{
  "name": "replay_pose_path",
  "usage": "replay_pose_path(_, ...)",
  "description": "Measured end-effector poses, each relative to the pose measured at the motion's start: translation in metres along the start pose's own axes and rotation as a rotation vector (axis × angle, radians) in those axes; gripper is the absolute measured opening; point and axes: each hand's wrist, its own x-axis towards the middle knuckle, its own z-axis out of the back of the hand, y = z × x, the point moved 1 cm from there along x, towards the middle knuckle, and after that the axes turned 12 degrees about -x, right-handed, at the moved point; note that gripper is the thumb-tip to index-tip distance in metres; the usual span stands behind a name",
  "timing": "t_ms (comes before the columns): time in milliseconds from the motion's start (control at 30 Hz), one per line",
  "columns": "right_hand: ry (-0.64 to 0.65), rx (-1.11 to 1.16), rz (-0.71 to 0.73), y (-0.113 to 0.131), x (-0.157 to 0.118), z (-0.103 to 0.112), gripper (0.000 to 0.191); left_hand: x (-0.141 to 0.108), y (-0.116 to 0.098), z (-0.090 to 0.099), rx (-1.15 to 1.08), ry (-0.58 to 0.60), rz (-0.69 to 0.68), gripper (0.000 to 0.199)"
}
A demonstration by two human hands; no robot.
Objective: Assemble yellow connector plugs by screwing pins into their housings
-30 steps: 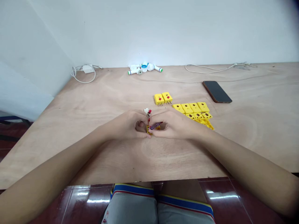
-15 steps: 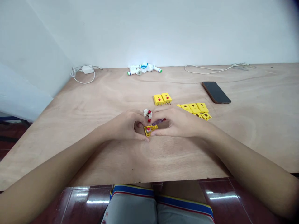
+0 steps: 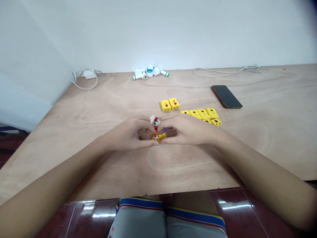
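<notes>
White mains charger: lies near the far left of the bench, with its white cable looped beside it.

Pale plywood bench: carries everything here and meets a white wall along its far edge.

White plastic pipe fittings: sit bunched at the far edge, with blue and green rings showing.

Left hand: curls inward, its fingers clenched around the near left side of the yellow connector.

Yellow rectangular plastic connector: sits between both hands at the centre, with a red-topped part on its face. Whether it touches the bench is hidden.

White-and-red small parts: stand just beyond the connector, between the two hands.

Right hand: its fingers close in from the right, grasping the connector's other side, with a purple translucent piece half hidden just behind them.

Yellow connectors with red dots: two lie side by side beyond the hands, pins toward the person.

Yellow connector bodies: form a tight group to their right.

Black smartphone: lies face up further right.

Handling: fingertips kept close, wrists low, seems the steadiest way with parts this small.
</notes>
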Motion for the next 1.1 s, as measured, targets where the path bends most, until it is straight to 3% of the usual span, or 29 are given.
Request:
replay_pose_path(133, 0.015, 0.014, 0.013, -0.003, 0.001, -0.001, 0.017, 0.0, 0.004, -0.003, -0.01, 0.016, -0.027, 0.017)
replay_pose_path(367, 0.022, 0.028, 0.006, -0.001, 0.003, -0.001, 0.016, 0.003, 0.001, -0.008, 0.102, -0.003, -0.145, 0.02)
replay_pose_path(933, 0.027, 0.0, -0.006, 0.0, 0.003, -0.001, 0.017, 0.004, 0.0, -0.006, -0.013, -0.013, -0.099, 0.013)
replay_pose_path(1100, 0.02, -0.042, -0.018, 0.0, 0.001, -0.001, 0.017, 0.001, 0.001, 0.004, 0.077, -0.049, -0.041, 0.038)
